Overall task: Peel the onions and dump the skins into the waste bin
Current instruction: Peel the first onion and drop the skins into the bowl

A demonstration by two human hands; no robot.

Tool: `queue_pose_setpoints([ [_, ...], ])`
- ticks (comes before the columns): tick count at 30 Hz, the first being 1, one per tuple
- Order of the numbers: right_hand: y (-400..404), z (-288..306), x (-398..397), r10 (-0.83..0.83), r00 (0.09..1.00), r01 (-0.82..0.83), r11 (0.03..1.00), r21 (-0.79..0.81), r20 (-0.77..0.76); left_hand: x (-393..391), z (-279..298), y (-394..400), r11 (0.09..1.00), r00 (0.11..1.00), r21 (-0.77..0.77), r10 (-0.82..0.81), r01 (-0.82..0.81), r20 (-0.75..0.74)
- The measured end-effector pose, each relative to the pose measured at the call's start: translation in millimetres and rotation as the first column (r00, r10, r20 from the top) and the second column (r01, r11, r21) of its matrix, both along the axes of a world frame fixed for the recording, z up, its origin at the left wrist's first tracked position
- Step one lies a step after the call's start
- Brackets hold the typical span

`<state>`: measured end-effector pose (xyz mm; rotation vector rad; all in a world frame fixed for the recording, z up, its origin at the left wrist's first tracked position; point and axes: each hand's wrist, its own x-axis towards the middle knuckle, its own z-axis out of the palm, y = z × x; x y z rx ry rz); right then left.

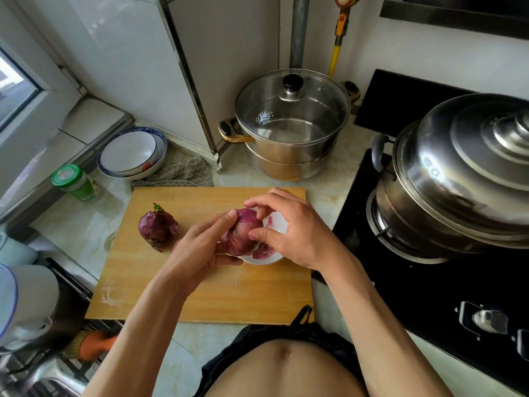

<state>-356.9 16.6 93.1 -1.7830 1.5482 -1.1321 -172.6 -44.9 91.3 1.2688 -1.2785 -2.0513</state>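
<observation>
Here, at frame centre, the left hand (200,247) cradled the round purple-skinned onion (242,232) over the small white bowl (279,222) on the wooden cutting board (171,282), while the right hand (289,227), from the right, pinched its loose skin; a second unpeeled purple onion (158,226) waited left.

We see two bare forearms with no sleeves, watch or rings, ending in the left hand (200,247) and right hand (297,230). Our torso is unclothed. Below it we wear dark black shorts (286,336) with a gathered, crumpled waistband.
</observation>
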Motion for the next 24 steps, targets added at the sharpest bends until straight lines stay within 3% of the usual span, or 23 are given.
queue_pose_setpoints([
  [24, -0.8, -2.1, -3.6, 0.019, 0.999, -0.021, 0.998, 0.052, 0.036, -3.6, 1.9, 0.7, 1.000, 0.999, 0.000, -0.001, 0.001, 0.046],
])
